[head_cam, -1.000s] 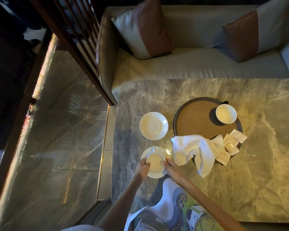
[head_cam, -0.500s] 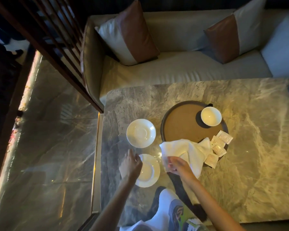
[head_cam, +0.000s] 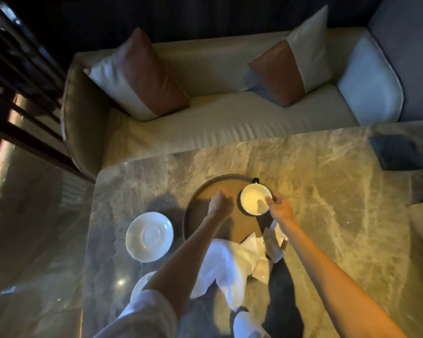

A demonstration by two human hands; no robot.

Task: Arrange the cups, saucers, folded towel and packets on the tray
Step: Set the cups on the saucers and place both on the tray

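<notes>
A round brown tray (head_cam: 189, 215) lies on the marble table (head_cam: 327, 215). On its far right stands a white cup (head_cam: 253, 198). My right hand (head_cam: 280, 208) grips that cup's rim, thumb inside. My left hand (head_cam: 220, 203) rests over the tray's middle with fingers curled and nothing visible in it. A crumpled white towel (head_cam: 227, 264) drapes over the tray's near edge, with paper packets (head_cam: 274, 242) beside it on the right. An empty white saucer (head_cam: 149, 236) sits left of the tray. A second saucer (head_cam: 141, 286) is mostly hidden under my left arm.
A beige sofa (head_cam: 205, 128) with two brown-and-white cushions runs along the table's far side. A dark flat object (head_cam: 396, 152) lies at the table's far right corner. Dark wooden slats (head_cam: 22, 81) stand at the left, beyond the table's left edge.
Both hands left the near saucer and the towel and reached forward to the tray. My right hand took hold of the cup there. The view shifted right.
</notes>
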